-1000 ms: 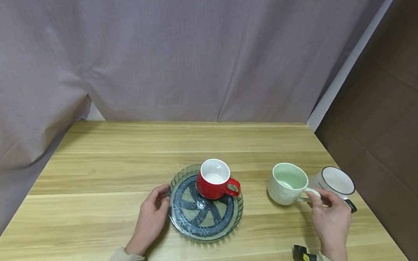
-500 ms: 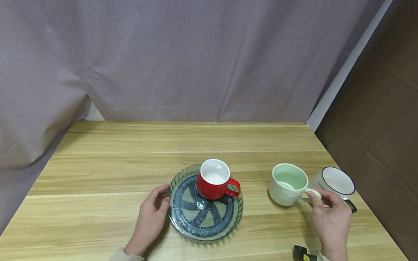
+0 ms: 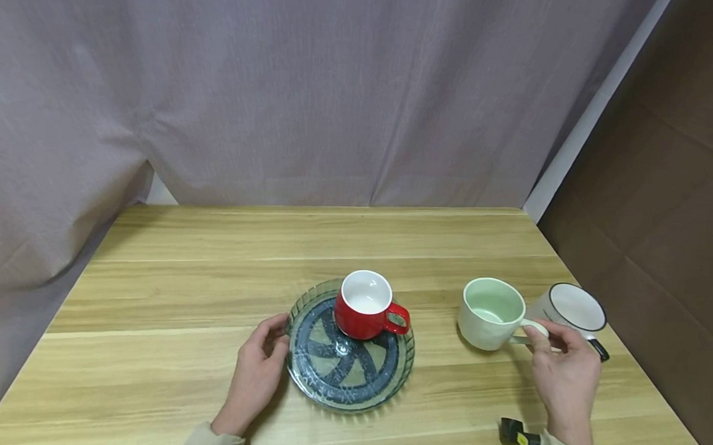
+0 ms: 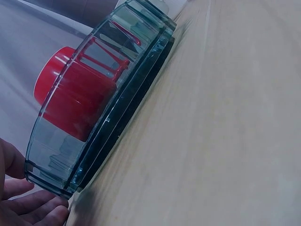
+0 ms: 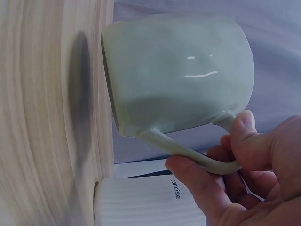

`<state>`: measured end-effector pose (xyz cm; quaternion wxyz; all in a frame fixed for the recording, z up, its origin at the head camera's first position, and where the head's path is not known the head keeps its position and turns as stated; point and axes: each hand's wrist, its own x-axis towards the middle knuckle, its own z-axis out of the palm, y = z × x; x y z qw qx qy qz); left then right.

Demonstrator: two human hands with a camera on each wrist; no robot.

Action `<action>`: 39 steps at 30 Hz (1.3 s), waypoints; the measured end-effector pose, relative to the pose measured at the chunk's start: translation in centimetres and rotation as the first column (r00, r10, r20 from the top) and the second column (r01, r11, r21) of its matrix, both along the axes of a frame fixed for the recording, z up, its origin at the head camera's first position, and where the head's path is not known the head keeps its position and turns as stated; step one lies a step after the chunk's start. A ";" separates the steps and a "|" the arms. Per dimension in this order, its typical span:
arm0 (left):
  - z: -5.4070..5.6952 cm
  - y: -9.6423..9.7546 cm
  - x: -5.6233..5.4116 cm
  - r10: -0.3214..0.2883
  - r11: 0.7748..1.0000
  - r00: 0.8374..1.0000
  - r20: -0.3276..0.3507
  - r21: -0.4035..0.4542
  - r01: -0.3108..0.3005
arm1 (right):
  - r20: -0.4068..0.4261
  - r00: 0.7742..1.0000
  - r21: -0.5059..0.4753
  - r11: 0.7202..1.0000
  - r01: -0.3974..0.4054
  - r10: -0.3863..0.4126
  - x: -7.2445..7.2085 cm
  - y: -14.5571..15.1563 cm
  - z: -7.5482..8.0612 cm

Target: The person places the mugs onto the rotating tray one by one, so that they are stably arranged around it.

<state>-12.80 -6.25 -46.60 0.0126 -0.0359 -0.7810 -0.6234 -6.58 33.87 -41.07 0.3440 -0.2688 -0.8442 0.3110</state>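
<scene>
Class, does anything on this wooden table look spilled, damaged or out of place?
Nothing looks spilled or damaged. Slightly odd: the glossy red mug stands off-centre in the round, greenish glass dish, nearer its far rim.

Yep, three mugs: one red mug (image 3: 361, 320) at 1 o'clock on the single glass dish (image 3: 343, 395), one green mug (image 3: 484, 326) and one white mug (image 3: 577, 307) out at its 3 o'clock. One left hand (image 3: 258, 369), one right hand (image 3: 566, 372), one counter (image 3: 156, 291).
</scene>
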 end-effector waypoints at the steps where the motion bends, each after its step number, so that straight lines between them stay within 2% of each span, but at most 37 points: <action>1: 0.0 0.0 0.0 0.001 1.000 1.000 0.001 -0.003 -0.001 | -0.004 1.000 -0.001 1.000 -0.001 0.001 0.0 0.0 0.0; 21: -0.2 -0.1 0.0 0.002 1.000 1.000 -0.001 -0.006 -0.002 | -0.054 0.997 0.005 0.999 -0.048 0.049 0.1 -0.2 -0.3; 32: -0.2 -0.1 -0.1 0.004 1.000 1.000 0.010 -0.022 -0.004 | -0.033 0.997 0.042 0.997 -0.065 0.067 0.0 -0.3 -0.5; 39: -0.2 -0.1 -0.2 0.003 1.000 1.000 0.015 -0.009 -0.003 | -0.026 0.994 0.031 0.994 -0.109 0.110 -0.3 -0.5 -0.4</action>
